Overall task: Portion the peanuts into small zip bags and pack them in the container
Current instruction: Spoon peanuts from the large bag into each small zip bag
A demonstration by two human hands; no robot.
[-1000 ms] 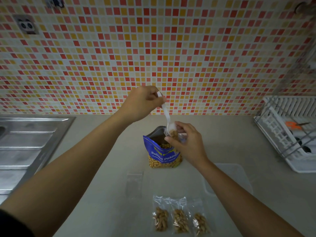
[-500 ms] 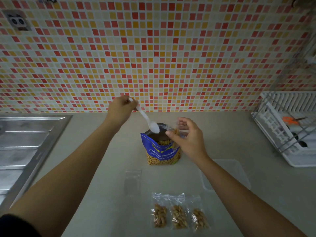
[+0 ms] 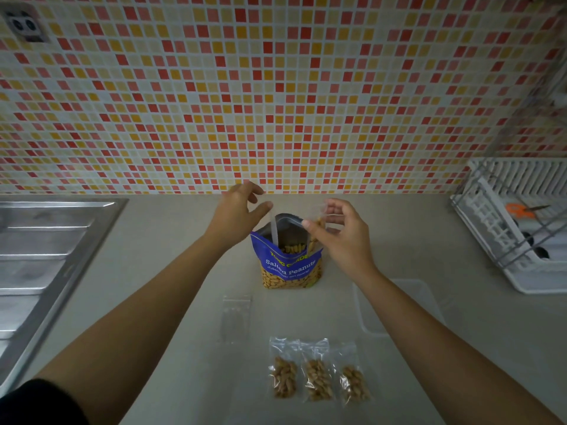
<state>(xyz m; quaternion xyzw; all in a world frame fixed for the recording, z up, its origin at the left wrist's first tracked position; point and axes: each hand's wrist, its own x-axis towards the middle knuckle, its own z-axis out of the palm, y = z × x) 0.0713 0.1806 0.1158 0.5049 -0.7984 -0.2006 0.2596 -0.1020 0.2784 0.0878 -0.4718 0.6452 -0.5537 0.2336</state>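
Note:
A blue bag of salted peanuts stands open on the counter. A white plastic spoon leans inside it, handle up. My left hand hovers just left of the bag's mouth, fingers spread and holding nothing. My right hand pinches a small clear zip bag with peanuts in it, right at the big bag's right rim. Three filled zip bags lie in a row near me. An empty zip bag lies flat to their upper left. A clear plastic container sits right of my right forearm.
A steel sink drainboard fills the left side. A white dish rack with orange-handled scissors stands at the right. The mosaic tile wall rises directly behind the counter.
My left hand has let go of the spoon, which now stands in the peanut bag, and has opened beside it. My right hand keeps hold of the small zip bag.

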